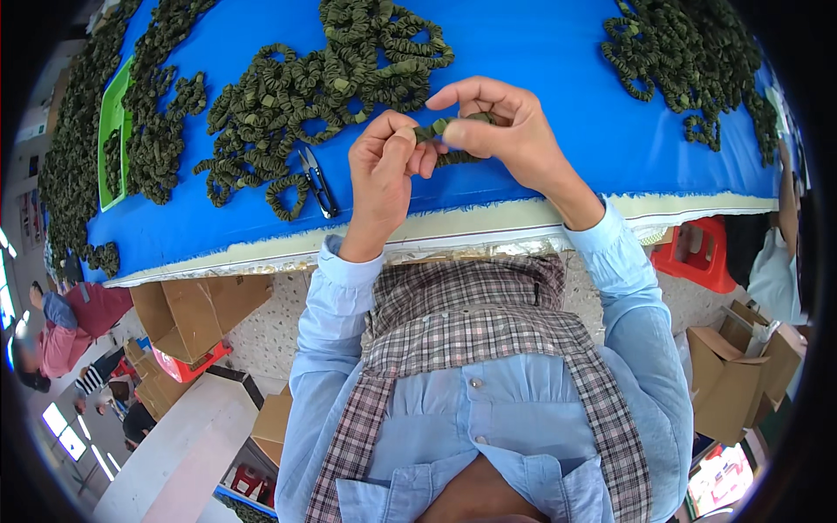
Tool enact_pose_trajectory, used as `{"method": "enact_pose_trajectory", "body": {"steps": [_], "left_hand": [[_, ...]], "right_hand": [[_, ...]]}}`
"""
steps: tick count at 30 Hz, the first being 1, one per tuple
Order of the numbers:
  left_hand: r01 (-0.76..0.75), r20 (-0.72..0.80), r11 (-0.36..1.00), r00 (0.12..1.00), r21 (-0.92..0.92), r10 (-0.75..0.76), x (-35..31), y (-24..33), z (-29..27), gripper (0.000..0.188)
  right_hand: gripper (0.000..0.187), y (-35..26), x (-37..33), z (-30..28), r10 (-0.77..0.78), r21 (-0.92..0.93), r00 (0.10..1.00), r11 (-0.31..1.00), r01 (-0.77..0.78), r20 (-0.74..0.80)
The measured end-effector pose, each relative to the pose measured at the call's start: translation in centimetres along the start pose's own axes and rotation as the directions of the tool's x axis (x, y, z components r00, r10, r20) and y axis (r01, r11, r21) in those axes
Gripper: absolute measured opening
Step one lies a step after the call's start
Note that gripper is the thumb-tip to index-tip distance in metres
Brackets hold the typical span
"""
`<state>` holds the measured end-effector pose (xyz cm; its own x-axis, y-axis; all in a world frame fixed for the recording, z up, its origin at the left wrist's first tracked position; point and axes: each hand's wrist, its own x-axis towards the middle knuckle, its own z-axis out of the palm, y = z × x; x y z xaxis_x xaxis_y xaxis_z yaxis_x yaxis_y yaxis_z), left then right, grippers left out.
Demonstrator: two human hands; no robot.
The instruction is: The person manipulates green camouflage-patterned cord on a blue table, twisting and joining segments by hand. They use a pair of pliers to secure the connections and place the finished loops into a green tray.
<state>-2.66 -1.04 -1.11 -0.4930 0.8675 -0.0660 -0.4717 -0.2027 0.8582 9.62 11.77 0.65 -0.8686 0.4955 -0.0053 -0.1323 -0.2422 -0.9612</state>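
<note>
Between my two hands, over the front of the blue-covered table, is a dark green gathered fabric hair tie (438, 128). My left hand (385, 161) pinches its left end with thumb and fingertips. Thumb and fingers of my right hand (510, 131) close on its right part, with the index finger raised and curved above. Part of the hair tie is hidden behind my fingers. Left of my left hand lies a pair of thread snips (318, 183) with dark handles. Beside and beyond it spreads a heap of similar green hair ties (296, 96).
More green hair ties (680, 61) are piled at the far right and along the left, around a bright green tray (114, 113). A red stool (697, 253) stands beyond the table's front edge at right. Cardboard boxes (205, 314) sit below at left. Other people (83, 318) are at far left.
</note>
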Motion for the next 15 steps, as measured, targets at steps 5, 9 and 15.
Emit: {"method": "enact_pose_trajectory", "body": {"steps": [5,9,15], "left_hand": [[-0.007,0.015,0.999,1.000,0.035,0.007,-0.26,-0.59,-0.65,0.015],[-0.023,0.023,1.000,0.999,-0.014,0.023,-0.48,-0.19,-0.49,0.015],[-0.069,0.036,0.997,0.997,-0.040,0.070,-0.89,0.36,-0.70,0.016]], "right_hand": [[0.019,-0.07,-0.37,1.19,-0.074,-0.228,0.996,0.972,0.063,-0.043],[0.014,-0.16,-0.35,0.78,-0.036,-0.307,0.998,0.952,0.021,-0.045],[0.023,-0.49,-0.36,0.45,0.003,-0.291,1.000,0.957,-0.001,0.006]]}}
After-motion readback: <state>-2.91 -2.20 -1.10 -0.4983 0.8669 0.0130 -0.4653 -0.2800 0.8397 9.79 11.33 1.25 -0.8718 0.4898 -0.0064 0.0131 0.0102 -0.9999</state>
